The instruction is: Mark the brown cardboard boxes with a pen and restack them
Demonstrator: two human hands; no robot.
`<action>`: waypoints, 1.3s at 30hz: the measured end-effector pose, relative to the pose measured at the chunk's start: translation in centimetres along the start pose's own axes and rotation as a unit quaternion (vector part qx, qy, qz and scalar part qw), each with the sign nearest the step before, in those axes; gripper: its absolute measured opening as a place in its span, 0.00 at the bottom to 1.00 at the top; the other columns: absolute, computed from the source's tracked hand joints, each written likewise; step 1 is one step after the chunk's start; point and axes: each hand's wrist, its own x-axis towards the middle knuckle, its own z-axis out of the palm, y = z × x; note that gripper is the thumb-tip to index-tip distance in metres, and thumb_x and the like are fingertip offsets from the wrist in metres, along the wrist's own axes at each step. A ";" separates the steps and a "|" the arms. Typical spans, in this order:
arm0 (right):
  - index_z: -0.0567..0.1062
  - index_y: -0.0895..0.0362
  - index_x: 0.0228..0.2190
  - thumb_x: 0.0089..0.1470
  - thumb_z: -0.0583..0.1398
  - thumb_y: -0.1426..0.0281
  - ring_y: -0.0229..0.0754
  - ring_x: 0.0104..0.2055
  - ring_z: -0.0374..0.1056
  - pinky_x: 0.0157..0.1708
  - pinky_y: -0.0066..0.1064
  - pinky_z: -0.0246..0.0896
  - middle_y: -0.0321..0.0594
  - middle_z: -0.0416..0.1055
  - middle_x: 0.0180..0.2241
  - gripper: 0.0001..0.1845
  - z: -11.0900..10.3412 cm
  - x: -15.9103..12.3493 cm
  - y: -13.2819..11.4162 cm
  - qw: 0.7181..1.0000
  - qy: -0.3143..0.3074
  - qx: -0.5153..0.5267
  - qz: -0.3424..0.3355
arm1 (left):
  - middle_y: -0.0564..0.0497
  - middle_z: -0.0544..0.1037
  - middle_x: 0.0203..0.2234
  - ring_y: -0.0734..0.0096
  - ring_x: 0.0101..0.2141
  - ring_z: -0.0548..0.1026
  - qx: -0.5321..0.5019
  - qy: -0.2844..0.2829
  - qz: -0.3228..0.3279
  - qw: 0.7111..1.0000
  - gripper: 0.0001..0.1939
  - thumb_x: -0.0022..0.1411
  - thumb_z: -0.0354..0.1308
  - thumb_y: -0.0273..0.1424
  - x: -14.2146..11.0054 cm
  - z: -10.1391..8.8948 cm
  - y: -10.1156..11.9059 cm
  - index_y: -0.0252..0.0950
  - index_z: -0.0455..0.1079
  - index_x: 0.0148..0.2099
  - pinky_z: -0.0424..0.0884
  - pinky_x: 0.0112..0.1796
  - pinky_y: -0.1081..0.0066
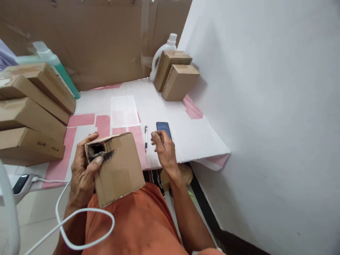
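Note:
My left hand [84,173] grips a small cardboard box [123,164] over my lap. The thumb presses beside a torn hole [97,149] at one corner, with black smudges around it. What lies inside the hole is too dark to make out. To the right of the box, my right hand [165,150] hovers by the table edge, fingers loosely bent and apart, with nothing visible in them. Just behind that hand a phone [163,127] lies on the table, partly covered by it. A pen [146,138] rests to the left of the phone.
Several cardboard boxes [32,141] stand at left, before a bottle of green liquid [65,76]. Two boxes [182,81] and a white jug [158,56] stand at back right by the wall [265,106]. A translucent sheet [124,111] lies mid-table. A white cable [111,226] loops at front.

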 end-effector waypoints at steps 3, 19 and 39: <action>0.70 0.51 0.26 0.59 0.66 0.49 0.48 0.33 0.72 0.37 0.39 0.66 0.38 0.73 0.25 0.22 -0.1 2.0 4.1 0.982 0.009 -0.179 0.067 | 0.49 0.80 0.52 0.57 0.50 0.79 -0.036 -0.021 -0.038 0.998 0.30 0.67 0.61 0.44 0.6 -0.3 -0.1 0.46 0.70 0.69 0.78 0.51 0.65; 0.66 0.49 0.35 0.58 0.62 0.49 0.38 0.22 0.72 0.18 0.27 0.61 0.34 0.75 0.26 0.18 -2.2 0.5 -3.2 0.980 -0.008 0.200 0.010 | 0.45 0.70 0.69 0.42 0.69 0.68 -0.045 -0.090 -0.015 0.995 0.35 0.59 0.64 0.44 1.4 0.4 0.4 0.45 0.68 0.67 0.68 0.68 0.49; 0.79 0.55 0.40 0.71 0.62 0.67 0.36 0.26 0.75 0.20 0.25 0.69 0.34 0.76 0.32 0.06 3.3 -6.5 -6.9 0.942 0.109 0.257 -0.188 | 0.42 0.61 0.73 0.40 0.76 0.51 -0.022 -0.096 0.063 0.993 0.36 0.60 0.66 0.41 -0.3 2.0 0.1 0.45 0.62 0.68 0.48 0.73 0.38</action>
